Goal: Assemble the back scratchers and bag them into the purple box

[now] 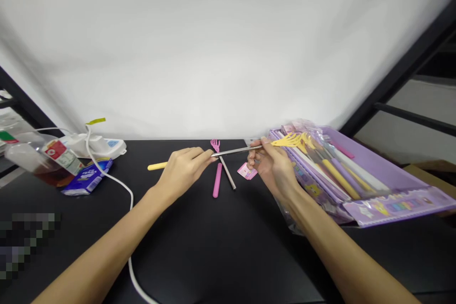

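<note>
A yellow back scratcher with a silver metal rod is held level above the black desk, its claw pointing right. My left hand is closed around it near where the rod meets the yellow handle. My right hand pinches the rod just below the yellow claw. Beneath, on the desk, lie a pink claw with its metal rod and a separate pink handle. A small pink card rests beside my right hand, partly hidden by its fingers.
On the right, a purple box holds several back scratchers, some in clear plastic. At left are a bottle of brown liquid, a blue packet and a white power strip. A white cable crosses the desk. A white wall stands behind.
</note>
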Demonstrator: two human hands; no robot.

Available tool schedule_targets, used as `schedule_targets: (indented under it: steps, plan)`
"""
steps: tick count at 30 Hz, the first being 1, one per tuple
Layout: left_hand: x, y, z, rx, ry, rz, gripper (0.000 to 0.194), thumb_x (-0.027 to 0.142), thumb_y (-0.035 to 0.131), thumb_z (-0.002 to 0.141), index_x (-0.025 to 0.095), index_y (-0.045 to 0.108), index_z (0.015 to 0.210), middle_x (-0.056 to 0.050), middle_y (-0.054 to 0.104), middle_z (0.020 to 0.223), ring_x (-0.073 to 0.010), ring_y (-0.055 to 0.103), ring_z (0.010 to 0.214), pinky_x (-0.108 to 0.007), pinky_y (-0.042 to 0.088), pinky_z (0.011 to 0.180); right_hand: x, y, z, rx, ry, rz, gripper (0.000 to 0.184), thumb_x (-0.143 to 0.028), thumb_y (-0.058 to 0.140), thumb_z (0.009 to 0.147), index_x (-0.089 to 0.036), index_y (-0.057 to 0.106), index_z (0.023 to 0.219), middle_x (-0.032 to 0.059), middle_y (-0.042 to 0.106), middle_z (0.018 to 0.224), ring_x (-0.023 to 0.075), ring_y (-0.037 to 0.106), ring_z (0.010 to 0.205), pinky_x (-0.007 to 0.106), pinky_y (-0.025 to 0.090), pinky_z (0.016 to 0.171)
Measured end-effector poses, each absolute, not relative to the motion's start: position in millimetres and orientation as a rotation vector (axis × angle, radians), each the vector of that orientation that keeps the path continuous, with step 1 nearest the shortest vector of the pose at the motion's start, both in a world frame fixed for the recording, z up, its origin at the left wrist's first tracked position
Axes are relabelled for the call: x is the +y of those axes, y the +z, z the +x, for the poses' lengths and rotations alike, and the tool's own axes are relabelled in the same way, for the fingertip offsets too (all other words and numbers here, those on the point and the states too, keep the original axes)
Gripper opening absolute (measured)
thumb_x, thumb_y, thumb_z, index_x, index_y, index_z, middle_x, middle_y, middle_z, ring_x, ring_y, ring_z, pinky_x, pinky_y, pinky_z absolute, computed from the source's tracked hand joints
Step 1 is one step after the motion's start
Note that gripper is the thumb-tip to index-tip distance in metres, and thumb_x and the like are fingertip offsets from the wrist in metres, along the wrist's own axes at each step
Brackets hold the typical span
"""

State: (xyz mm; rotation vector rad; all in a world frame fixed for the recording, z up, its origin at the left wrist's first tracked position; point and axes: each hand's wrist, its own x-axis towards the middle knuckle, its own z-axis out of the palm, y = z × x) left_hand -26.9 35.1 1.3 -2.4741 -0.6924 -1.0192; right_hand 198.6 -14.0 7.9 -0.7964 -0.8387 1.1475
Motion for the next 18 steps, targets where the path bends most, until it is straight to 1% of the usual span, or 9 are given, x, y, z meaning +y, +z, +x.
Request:
schedule_targets:
  steps: [2, 4, 6, 7, 10, 13, 15, 18]
  plan:
    - [39.9, 0.5, -32.5, -0.741, -0.992, -2.506, 0.028, 0.035, 0.049, 0.103, 0.016, 0.069, 0.111, -0.001, 0.067, 0.076, -0.0124, 0.060, 0.061, -0.025, 0.043, 0.059, -11.6, 10.5, 207.1, -0.794, 1.116, -0.826, 0.033, -0.043, 0.085, 0.069, -0.014, 0.070, 0.077, 0.0016, 0.061, 0.059, 0.0114, 0.054, 0.053, 0.023, 0.045, 0.048]
    - [48.0, -0.8, -41.4, -0.823, -0.937, -2.529, 0.030, 0.039, 0.050, 0.103, 0.018, 0.068, 0.114, -0.001, 0.068, 0.080, -0.0132, 0.062, 0.064, -0.025, 0.042, 0.058, -7.6, 15.1, 223.1, -0.674, 1.031, -0.862, 0.028, -0.034, 0.086, 0.067, -0.016, 0.066, 0.075, -0.0003, 0.059, 0.055, 0.0104, 0.052, 0.050, 0.021, 0.042, 0.045]
    - [56.5, -2.1, -50.5, -0.889, -0.873, -2.554, 0.031, 0.041, 0.048, 0.103, 0.019, 0.069, 0.111, -0.002, 0.069, 0.084, -0.0136, 0.063, 0.065, -0.025, 0.041, 0.057, -4.0, 20.5, 242.5, -0.550, 0.958, -0.897, 0.026, -0.028, 0.084, 0.068, -0.018, 0.060, 0.070, -0.0026, 0.057, 0.052, 0.0085, 0.047, 0.045, 0.019, 0.037, 0.041]
    - [60.1, -2.4, -54.2, -0.901, -0.853, -2.569, 0.032, 0.041, 0.047, 0.103, 0.018, 0.069, 0.110, -0.002, 0.068, 0.085, -0.0136, 0.062, 0.065, -0.025, 0.041, 0.057, -2.8, 23.0, 251.8, -0.515, 0.936, -0.911, 0.027, -0.027, 0.083, 0.069, -0.018, 0.058, 0.068, -0.0032, 0.055, 0.050, 0.0074, 0.044, 0.043, 0.018, 0.034, 0.039]
    - [64.8, -2.1, -58.2, -0.874, -0.863, -2.578, 0.033, 0.041, 0.045, 0.104, 0.017, 0.068, 0.108, -0.003, 0.067, 0.085, -0.0131, 0.060, 0.064, -0.025, 0.041, 0.058, -1.9, 27.0, 269.6, -0.537, 0.822, -0.958, 0.030, -0.035, 0.080, 0.075, -0.017, 0.057, 0.067, -0.0029, 0.055, 0.049, 0.0055, 0.040, 0.038, 0.017, 0.028, 0.035]
    - [59.4, -0.2, -50.4, -0.803, -0.895, -2.557, 0.034, 0.039, 0.042, 0.106, 0.016, 0.067, 0.106, -0.003, 0.064, 0.081, -0.0124, 0.058, 0.062, -0.025, 0.040, 0.058, -3.9, 22.6, 263.5, -0.736, 0.686, -1.061, 0.040, -0.045, 0.085, 0.071, -0.017, 0.057, 0.062, -0.0016, 0.057, 0.048, 0.0050, 0.039, 0.035, 0.017, 0.026, 0.033]
    - [51.7, 1.1, -41.6, -0.753, -0.863, -2.539, 0.035, 0.038, 0.040, 0.106, 0.016, 0.067, 0.102, -0.002, 0.062, 0.076, -0.0118, 0.055, 0.059, -0.025, 0.037, 0.055, -5.3, 15.7, 249.9, -0.964, 0.748, -1.177, 0.046, -0.052, 0.085, 0.068, -0.017, 0.057, 0.058, -0.0015, 0.055, 0.044, 0.0052, 0.038, 0.033, 0.019, 0.025, 0.032]
    - [39.6, 2.2, -29.5, -0.757, -0.799, -2.505, 0.037, 0.037, 0.039, 0.107, 0.016, 0.067, 0.097, -0.001, 0.060, 0.072, -0.0111, 0.052, 0.055, -0.025, 0.032, 0.050, -6.3, 5.3, 231.2, -1.230, 0.870, -1.226, 0.054, -0.062, 0.076, 0.075, -0.017, 0.055, 0.054, -0.0022, 0.050, 0.039, 0.0056, 0.036, 0.031, 0.021, 0.027, 0.032]
